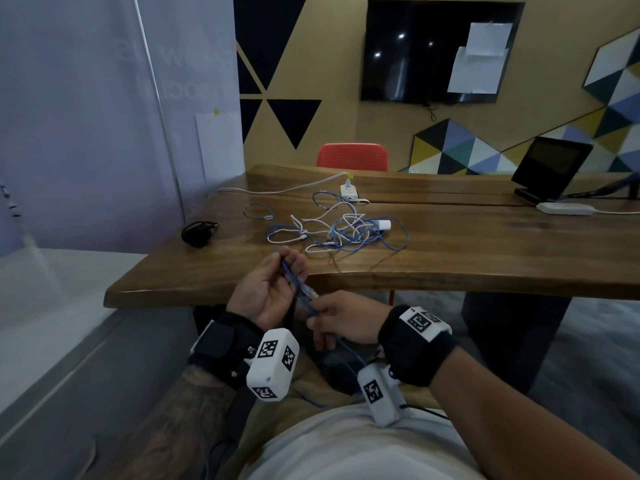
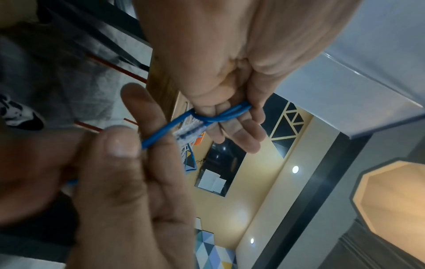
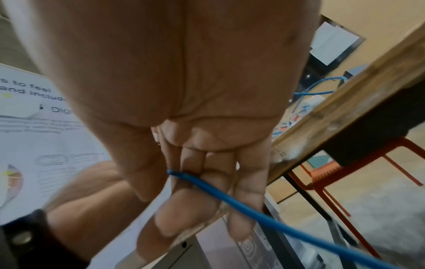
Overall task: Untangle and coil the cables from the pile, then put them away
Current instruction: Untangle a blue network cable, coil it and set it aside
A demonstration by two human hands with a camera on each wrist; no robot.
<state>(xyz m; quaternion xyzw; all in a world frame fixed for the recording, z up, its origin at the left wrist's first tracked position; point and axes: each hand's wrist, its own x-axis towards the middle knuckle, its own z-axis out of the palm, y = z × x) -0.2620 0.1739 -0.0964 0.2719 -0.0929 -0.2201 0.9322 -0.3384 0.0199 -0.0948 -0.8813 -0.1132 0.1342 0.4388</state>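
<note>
A tangled pile of blue and white cables (image 1: 341,232) lies on the wooden table (image 1: 485,258). In front of the table's near edge, my left hand (image 1: 284,268) holds a folded length of a blue cable (image 1: 294,285) across its fingers (image 2: 232,127), with the thumb on top of it. The cable's clear plug (image 1: 310,293) sticks out toward my right hand (image 1: 320,318), which pinches the same blue cable (image 2: 158,136) between thumb and fingers. From the right hand (image 3: 184,178) the blue cable (image 3: 276,222) trails down toward my lap.
A coiled black cable (image 1: 197,233) sits at the table's left end. Farther back are a white power strip (image 1: 349,191) with a white lead, a white adapter (image 1: 564,208) and a dark screen on a stand (image 1: 550,166). A red chair (image 1: 353,156) stands behind the table.
</note>
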